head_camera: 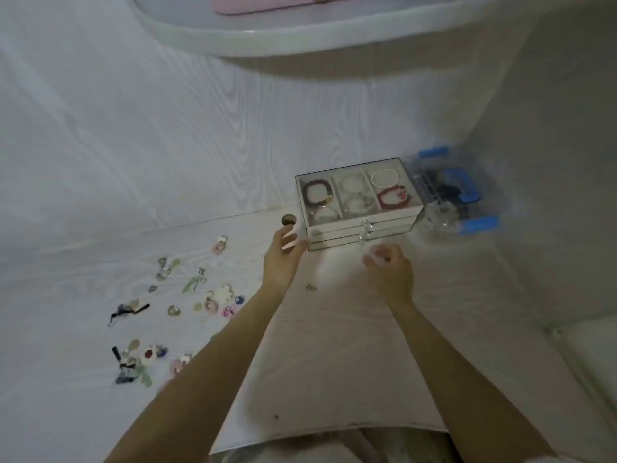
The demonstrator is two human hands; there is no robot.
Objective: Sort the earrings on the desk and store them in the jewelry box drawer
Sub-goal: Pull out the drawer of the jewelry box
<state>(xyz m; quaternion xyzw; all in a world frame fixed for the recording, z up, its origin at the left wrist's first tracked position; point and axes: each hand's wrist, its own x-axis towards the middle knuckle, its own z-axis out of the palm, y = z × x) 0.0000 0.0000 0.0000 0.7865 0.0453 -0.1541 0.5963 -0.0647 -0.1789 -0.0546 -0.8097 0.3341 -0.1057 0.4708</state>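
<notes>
While the earrings [187, 305] lie scattered on the tabletop [334, 362] at left, I log left hand [282, 259] spread beside the jewelry box [359, 203], drawers closed, and right hand [389, 267] curled just before it; its contents blurred, cannot tell.

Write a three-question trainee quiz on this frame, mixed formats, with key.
1. True or false: every drawer of the jewelry box is closed.
2. Multiple choice: the earrings lie mostly (A) on the desk to the person's left, (B) inside the box's top tray, (C) in the clear container with blue clips.
3. Fill in: the top tray under the clear lid holds ____.

Key: 1 true. 2 A. 3 bracelets. Note that the left hand is at the box's left front corner, and the right hand, loosely curled, is just short of the drawer knobs.
</notes>
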